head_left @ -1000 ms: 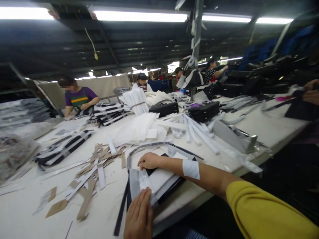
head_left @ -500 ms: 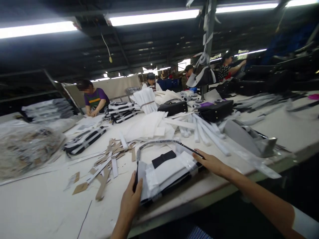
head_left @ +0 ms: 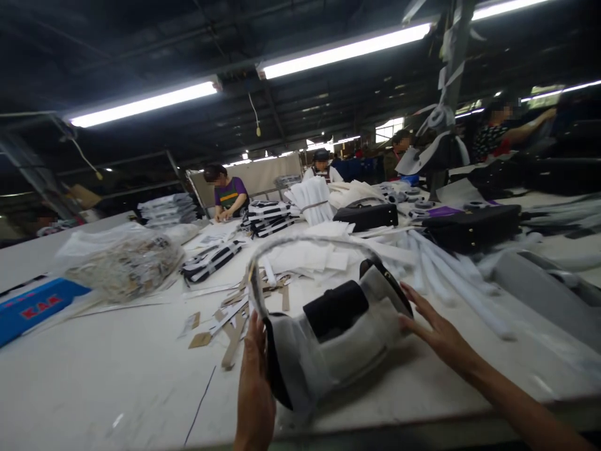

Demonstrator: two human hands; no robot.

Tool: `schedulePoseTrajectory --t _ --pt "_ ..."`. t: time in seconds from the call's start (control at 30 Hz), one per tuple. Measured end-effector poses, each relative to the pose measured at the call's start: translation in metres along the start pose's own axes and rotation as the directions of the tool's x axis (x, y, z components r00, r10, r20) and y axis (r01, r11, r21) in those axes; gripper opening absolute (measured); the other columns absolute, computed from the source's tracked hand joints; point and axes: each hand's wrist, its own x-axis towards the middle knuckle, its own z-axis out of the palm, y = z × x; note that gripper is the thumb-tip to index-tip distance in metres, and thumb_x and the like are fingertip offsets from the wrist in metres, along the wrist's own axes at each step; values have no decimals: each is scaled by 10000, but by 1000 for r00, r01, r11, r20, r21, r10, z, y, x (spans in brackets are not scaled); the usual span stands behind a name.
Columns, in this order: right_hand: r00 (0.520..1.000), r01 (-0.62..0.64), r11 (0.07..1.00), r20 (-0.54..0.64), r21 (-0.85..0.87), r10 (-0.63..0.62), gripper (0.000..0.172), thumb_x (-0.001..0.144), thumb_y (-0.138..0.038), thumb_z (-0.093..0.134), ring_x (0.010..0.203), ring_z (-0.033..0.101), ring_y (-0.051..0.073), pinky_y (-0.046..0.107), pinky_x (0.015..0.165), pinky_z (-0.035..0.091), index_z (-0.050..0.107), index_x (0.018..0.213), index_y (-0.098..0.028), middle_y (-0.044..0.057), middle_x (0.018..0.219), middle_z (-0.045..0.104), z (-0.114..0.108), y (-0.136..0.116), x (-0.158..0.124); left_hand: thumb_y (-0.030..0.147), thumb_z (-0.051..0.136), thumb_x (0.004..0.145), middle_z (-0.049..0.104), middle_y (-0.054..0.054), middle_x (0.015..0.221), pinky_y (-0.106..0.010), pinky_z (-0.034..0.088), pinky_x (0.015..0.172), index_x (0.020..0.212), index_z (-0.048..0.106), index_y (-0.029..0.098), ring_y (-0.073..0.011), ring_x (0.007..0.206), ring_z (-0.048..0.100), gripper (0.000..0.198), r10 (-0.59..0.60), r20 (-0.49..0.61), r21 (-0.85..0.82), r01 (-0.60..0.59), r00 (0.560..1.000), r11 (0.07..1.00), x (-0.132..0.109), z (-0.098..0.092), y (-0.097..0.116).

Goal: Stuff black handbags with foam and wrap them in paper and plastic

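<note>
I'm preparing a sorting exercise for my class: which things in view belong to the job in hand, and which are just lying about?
Job in hand:
left hand and right hand, at the bag's ends
bag, partly covered in pale wrapping

Apparently lying about:
brown strips
blue box
clear plastic sack
white tubes

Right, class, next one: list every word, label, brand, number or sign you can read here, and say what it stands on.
"KAA": large red letters on the blue box at the left edge; the last two are stylised, so that reading is uncertain.
Smaller red marks above them, same box: too blurred to read.
Bag between the hands: no lettering can be made out.
</note>
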Motion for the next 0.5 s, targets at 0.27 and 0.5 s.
schedulePoseTrajectory --t 0.27,0.5 --pt "853 479 852 -115 -211 -509 440 943 -349 537 1351 487 273 474 1164 389 524 1382 -323 33 1438 536 34 -47 -22 618 277 976 599 -123 1391 -431 494 1048 1466 429 233 -279 1227 608 641 281 188 -13 -284 941 959 -9 14 31" --pt "688 704 676 -22 -218 -725 536 903 -222 591 1295 553 271 452 1117 467 502 1416 -349 25 1371 603 52 -87 -29 584 334 981 740 -92 1083 -380 556 921 1145 694 203 -242 992 691 549 213 177 108 -234 961 966 -15 17 32"
